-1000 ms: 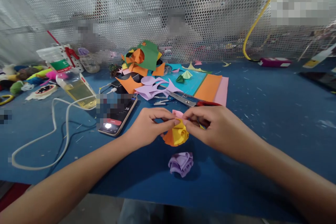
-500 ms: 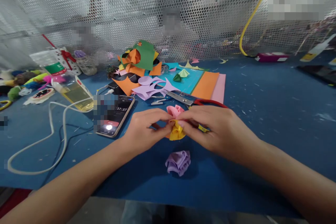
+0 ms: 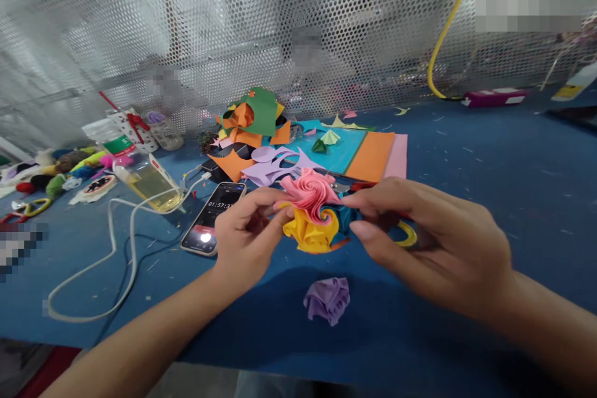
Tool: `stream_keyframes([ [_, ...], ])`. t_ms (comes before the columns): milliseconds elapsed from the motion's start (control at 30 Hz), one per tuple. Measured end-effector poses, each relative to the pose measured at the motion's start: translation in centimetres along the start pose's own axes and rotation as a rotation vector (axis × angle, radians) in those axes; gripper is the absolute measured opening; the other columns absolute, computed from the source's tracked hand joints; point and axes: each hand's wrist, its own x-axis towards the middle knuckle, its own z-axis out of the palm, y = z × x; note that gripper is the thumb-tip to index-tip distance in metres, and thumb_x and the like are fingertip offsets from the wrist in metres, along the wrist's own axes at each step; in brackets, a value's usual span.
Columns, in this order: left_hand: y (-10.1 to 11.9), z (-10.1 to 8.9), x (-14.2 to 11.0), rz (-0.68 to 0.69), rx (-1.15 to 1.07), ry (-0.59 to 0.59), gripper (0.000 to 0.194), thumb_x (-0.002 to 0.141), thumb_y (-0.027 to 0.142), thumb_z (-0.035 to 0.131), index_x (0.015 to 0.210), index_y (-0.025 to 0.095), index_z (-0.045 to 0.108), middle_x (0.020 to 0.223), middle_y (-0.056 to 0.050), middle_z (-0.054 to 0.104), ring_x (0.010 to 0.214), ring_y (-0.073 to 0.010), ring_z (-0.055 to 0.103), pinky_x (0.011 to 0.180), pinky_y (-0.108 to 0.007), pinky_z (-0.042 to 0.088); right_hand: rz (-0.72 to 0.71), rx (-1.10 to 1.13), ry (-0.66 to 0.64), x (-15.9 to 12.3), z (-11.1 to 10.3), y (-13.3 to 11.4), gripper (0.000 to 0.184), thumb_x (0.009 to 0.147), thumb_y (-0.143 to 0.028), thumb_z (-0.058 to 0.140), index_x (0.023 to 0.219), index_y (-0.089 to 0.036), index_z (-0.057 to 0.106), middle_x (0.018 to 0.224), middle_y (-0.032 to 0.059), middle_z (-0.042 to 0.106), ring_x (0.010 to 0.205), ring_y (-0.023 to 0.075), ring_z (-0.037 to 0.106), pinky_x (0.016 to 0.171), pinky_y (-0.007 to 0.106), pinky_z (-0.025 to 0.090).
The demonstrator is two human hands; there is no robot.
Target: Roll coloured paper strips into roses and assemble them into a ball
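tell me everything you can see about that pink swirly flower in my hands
The pink flower looks like paper, with narrow curved pleats swirling around its middle and an uneven outer edge. It is held above the blue table, pleated face towards the camera, against a yellow flower. The left hand pinches its left edge; the right hand's fingertips are at its right edge. Its back is hidden.

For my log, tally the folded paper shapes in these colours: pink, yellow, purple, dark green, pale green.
Pink swirled flower: 1
Yellow swirled flower: 1
Purple crumpled flower: 1
Dark green piece: 1
Pale green piece: 1
Total: 5
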Motion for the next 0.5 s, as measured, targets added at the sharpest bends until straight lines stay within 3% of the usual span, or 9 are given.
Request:
stream_keyframes([
  [500, 1.2, -0.4, -0.5, 0.146, 0.12, -0.005, 0.007, 0.076, 0.015, 0.07, 0.08, 0.019, 0.068, 0.075, -0.002, 0.07, 0.064, -0.0107, 0.063, 0.055, -0.02, 0.052, 0.029, -0.017, -0.012, -0.1, 0.0, 0.1, 0.014, 0.085, -0.023, 0.051, 0.097, -0.029, 0.057, 0.072, -0.0014, 0.063, 0.052, 0.0136, 0.055, 0.049, 0.028, 0.044],
])
